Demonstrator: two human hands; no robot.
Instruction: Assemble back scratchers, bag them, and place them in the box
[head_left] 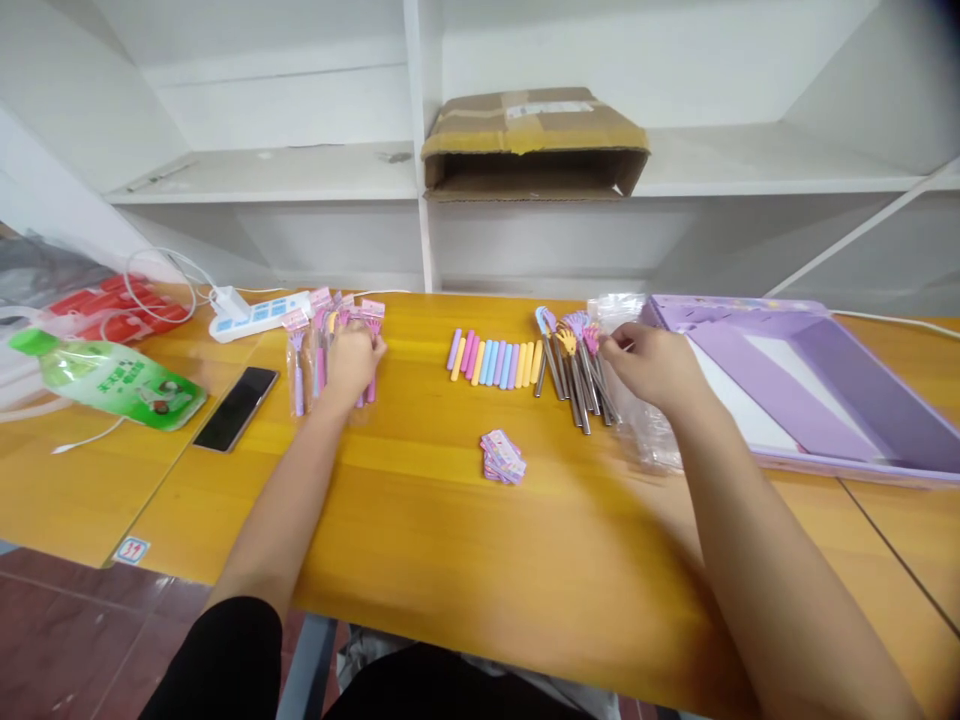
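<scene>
My left hand (355, 362) is closed, its fingers curled down on a row of bagged back scratchers (298, 375) with pink header cards. My right hand (651, 362) pinches at a pile of clear plastic bags (649, 435); its fingertips are partly hidden. Just left of it lies a bunch of unbagged back scratchers (574, 365) with metal rods and coloured hand-shaped heads. Between my hands, pink, yellow, blue and purple handle sleeves (495, 362) lie side by side in a row. Closer to me is a small stack of printed cards (502, 458).
A purple tray (892, 390) stands at the right. On the left are a black phone (235, 408), a green-capped bottle (112, 380), a power strip (259, 315) and red packaging (124, 308). An open cardboard box (536, 125) sits on the white shelf behind.
</scene>
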